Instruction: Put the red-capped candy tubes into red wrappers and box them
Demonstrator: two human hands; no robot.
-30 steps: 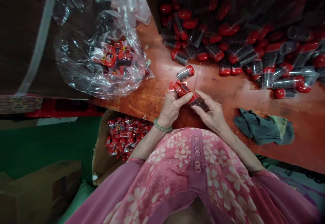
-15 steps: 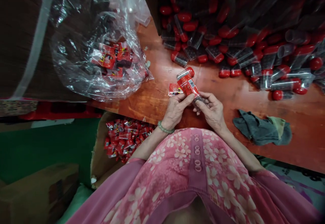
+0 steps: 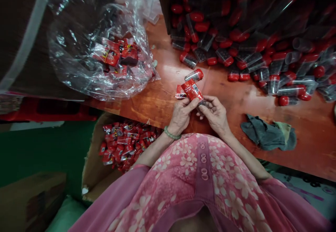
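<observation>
The left hand, a jade bead bracelet at its wrist, pinches a red-labelled clear tube together with the right hand, whose fingers curl round the tube's dark end. Just ahead lies a capped tube, and beyond it a heap of red-capped tubes. Left of the hands, a clear plastic bag holds red packets; below the left hand, a cardboard box holds more.
</observation>
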